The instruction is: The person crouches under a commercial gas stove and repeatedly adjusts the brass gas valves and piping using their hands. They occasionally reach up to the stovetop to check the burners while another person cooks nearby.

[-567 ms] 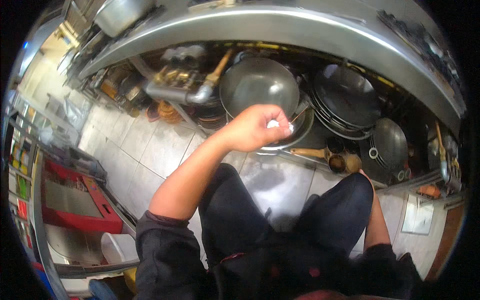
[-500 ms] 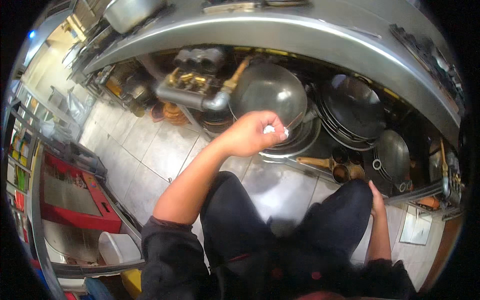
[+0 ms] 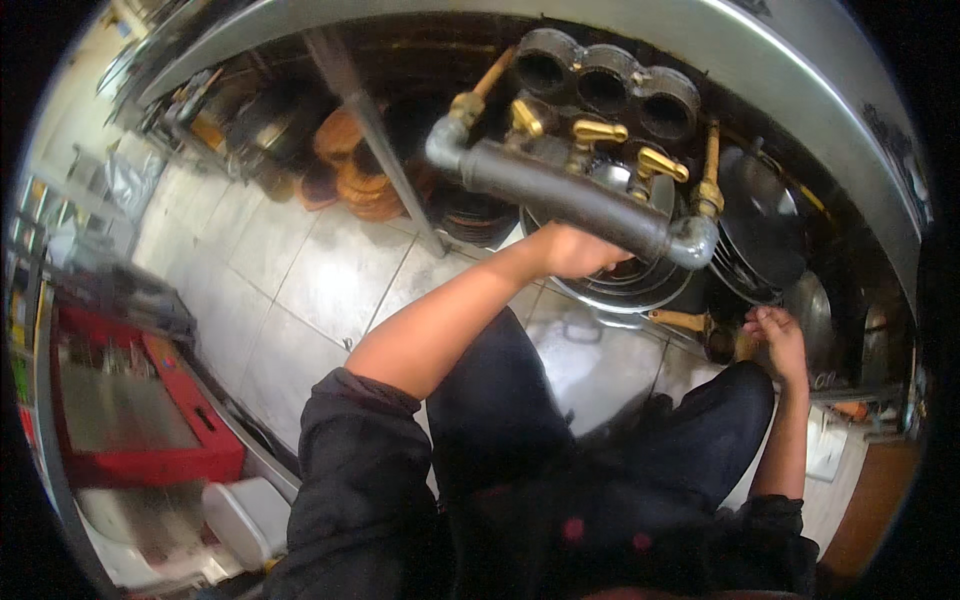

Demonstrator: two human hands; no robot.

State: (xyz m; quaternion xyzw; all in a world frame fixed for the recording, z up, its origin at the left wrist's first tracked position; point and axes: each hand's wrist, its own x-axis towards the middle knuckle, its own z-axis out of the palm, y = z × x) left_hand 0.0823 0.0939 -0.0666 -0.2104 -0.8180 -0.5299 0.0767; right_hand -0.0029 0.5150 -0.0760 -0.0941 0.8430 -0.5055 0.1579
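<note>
A low shelf (image 3: pixel 850 388), right of centre in the frame, carries round pans (image 3: pixel 640 298), dark pans (image 3: pixel 765 225) and a wooden-handled scoop (image 3: pixel 680 320).

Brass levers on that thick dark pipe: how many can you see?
3: a left lever, a middle lever and a right lever, spaced along the pipe.

Glare whitens floor tiles (image 3: pixel 330 285) left of center, while deep shadow fills the recess (image 3: pixel 420 62) under the steel surface (image 3: pixel 800 70) up top; fisheye distortion bows its edge, blackness swallows 4 corners, and lower left blurs.
</note>
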